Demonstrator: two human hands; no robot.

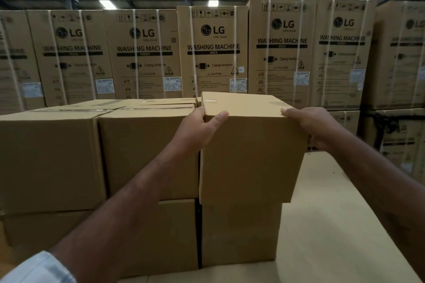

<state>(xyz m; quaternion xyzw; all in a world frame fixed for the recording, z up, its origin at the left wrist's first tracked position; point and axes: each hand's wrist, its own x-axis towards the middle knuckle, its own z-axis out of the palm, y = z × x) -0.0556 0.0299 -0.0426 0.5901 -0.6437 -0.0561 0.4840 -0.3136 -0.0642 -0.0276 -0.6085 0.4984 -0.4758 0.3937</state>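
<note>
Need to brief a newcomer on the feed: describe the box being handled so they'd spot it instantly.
In front of the wall of washing-machine cartons stands a lower stack of plain boxes. The held box tops its right end. Alone among them it tilts, overhanging the box below, left hand and right hand gripping its top corners.

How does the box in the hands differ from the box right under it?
The held box is tilted, its bottom edge jutting past the lower box, which stands square. The left hand and right hand grip the held box's top corners; the lower box is untouched. Both are plain brown cardboard, similar in width.
</note>
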